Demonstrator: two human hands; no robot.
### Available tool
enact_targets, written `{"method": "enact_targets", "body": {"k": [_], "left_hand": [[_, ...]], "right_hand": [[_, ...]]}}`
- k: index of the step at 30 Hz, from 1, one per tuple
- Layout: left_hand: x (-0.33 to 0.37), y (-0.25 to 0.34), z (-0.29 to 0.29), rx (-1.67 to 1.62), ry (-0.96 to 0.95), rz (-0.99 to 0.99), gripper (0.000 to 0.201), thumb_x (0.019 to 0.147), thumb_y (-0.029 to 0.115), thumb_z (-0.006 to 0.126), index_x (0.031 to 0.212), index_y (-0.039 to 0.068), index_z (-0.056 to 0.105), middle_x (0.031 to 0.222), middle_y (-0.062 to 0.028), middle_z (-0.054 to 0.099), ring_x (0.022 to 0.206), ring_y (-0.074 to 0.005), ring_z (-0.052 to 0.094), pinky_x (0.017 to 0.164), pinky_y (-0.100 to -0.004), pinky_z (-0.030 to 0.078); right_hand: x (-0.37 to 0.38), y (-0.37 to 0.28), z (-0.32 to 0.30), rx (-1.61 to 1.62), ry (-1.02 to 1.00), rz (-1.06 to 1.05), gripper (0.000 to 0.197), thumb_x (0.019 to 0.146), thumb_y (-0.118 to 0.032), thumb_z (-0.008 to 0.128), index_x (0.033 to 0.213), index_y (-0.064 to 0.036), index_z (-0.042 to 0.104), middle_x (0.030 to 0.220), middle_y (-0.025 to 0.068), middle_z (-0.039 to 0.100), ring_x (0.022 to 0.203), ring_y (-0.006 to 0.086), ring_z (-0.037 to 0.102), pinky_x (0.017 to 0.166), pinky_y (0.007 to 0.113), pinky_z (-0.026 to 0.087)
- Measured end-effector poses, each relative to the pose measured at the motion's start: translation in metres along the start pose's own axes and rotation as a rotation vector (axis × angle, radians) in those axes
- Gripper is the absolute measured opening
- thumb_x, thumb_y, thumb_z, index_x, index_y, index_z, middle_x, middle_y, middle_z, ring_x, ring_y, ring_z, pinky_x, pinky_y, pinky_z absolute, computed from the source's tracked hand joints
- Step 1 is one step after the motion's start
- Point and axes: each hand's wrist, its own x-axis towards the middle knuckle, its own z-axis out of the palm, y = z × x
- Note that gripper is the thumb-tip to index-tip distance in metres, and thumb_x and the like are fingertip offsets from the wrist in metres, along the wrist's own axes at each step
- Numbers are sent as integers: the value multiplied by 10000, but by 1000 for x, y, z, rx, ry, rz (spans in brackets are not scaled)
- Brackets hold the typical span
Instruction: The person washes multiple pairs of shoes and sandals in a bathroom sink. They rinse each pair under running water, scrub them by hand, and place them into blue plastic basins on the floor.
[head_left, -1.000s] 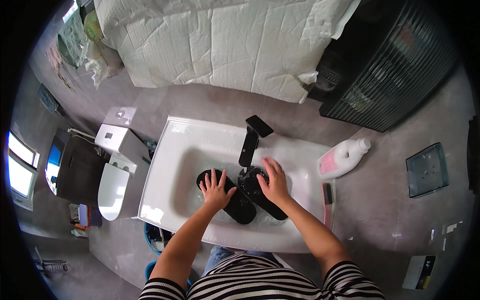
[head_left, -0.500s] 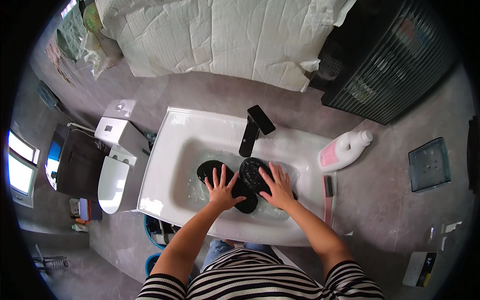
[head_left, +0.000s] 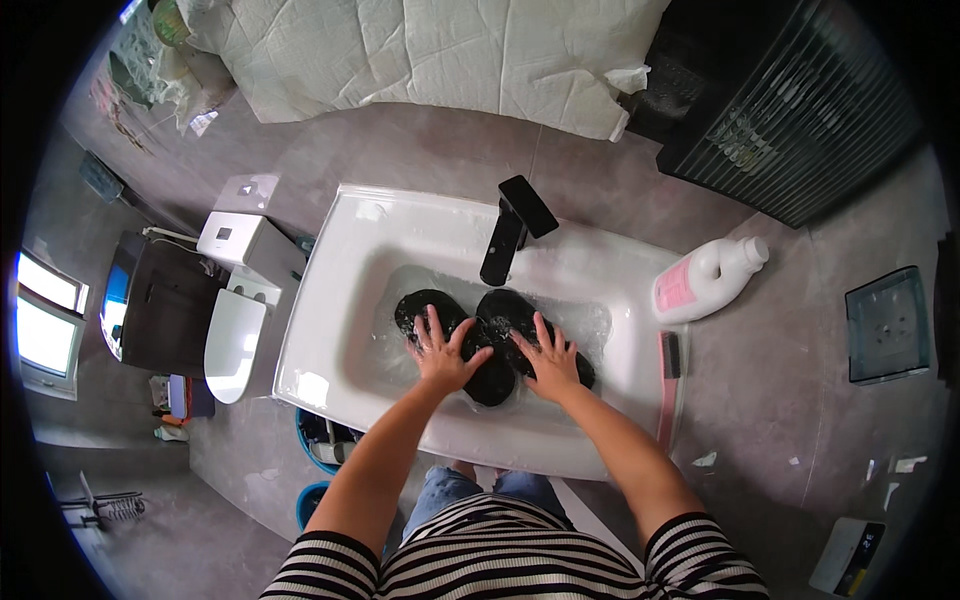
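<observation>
Two black, sole-shaped pieces lie side by side in the water of a white sink [head_left: 310,300]. Whether they are slippers or insoles I cannot tell. On the left piece [head_left: 492,384] my left hand [head_left: 440,355] rests with fingers spread, covering its middle. My right hand [head_left: 552,362] lies spread on the right piece [head_left: 500,308], hiding part of it. Neither hand's fingers are wrapped round anything. Above them stands a black faucet [head_left: 508,235], with no stream visible.
A white bottle with a pink label [head_left: 708,280] and a pink-handled brush [head_left: 668,385] lie along the sink's right edge. Left of the sink is a white toilet [head_left: 238,330]. Blue basins [head_left: 312,500] stand on the floor below. A dark ribbed cabinet [head_left: 790,120] is at the upper right.
My hands stay on the two black pieces, with fingers slightly more bent, the right hand a little nearer its piece's lower part. The whole view has shifted slightly as my head moved.
</observation>
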Motion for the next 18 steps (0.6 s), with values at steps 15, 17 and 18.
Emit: {"method": "enact_targets", "body": {"k": [15, 17, 18], "left_hand": [[21, 28, -14, -419, 220, -510, 741, 712, 504, 755, 1341, 319, 410, 1607, -172, -54, 1444, -468, 37, 994, -695, 331], [15, 36, -30, -398, 151, -493, 777, 704, 445, 750, 1370, 309, 373, 1607, -172, -47, 1444, -458, 53, 999, -686, 333], [13, 37, -32, -392, 160, -456, 798, 700, 420, 743, 1387, 299, 355, 1607, -172, -45, 1445, -452, 59, 996, -687, 332]], "right_hand": [[-27, 45, -25, 1015, 209, -103, 809, 737, -197, 740, 1469, -168, 396, 1491, 257, 337, 1403, 400, 309, 1105, 430, 342], [-28, 47, -28, 952, 217, -118, 804, 742, -213, 739, 1469, -191, 398, 1495, 253, 333, 1399, 401, 312, 1101, 435, 346], [-28, 48, -29, 920, 221, -124, 801, 744, -222, 739, 1469, -203, 399, 1496, 251, 331, 1398, 401, 314, 1099, 438, 349]]}}
